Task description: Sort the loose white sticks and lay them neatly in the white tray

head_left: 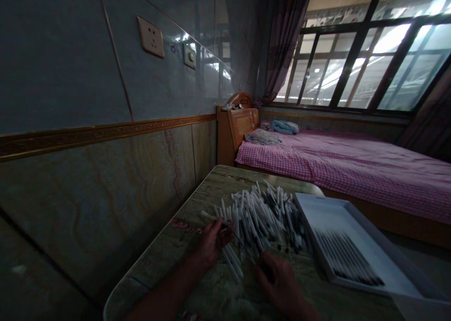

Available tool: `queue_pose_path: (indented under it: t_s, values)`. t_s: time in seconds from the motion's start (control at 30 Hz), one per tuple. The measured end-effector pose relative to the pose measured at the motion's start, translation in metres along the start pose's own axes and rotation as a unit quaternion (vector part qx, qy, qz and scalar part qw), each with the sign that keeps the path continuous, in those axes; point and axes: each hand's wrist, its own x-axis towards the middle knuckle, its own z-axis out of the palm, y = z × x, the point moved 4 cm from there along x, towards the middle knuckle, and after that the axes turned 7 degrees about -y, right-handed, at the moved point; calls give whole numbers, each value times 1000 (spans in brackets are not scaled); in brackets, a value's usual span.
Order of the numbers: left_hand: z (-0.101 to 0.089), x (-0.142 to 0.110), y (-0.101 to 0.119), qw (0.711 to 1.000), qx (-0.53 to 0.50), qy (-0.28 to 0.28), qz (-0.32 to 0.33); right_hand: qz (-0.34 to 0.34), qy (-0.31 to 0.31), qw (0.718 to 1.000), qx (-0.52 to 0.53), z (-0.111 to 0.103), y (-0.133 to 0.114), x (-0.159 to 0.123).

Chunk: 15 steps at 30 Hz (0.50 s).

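A loose heap of white plastic pen barrels with dark refills lies on a marble-patterned table. My left hand is at the near left edge of the heap, its fingers closed on a thin dark refill. That refill slants down toward my right hand, which is curled over the table just below the heap. To the right stands a white shallow tray, holding a neat row of pens laid side by side.
A tiled wall with a wooden-coloured trim and a wall socket runs along the table's left side. Beyond the table stands a bed with a pink checked sheet. A curtained window is behind it.
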Motion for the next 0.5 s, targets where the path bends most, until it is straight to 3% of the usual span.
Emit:
queue_pose_path:
  t_s: [0.37, 0.5]
  values:
    - [7, -7, 4, 986, 141, -79, 40, 16, 3, 999, 36, -3, 1, 1]
    - [9, -11, -1, 974, 192, -122, 19, 23, 18, 998, 51, -4, 4, 2]
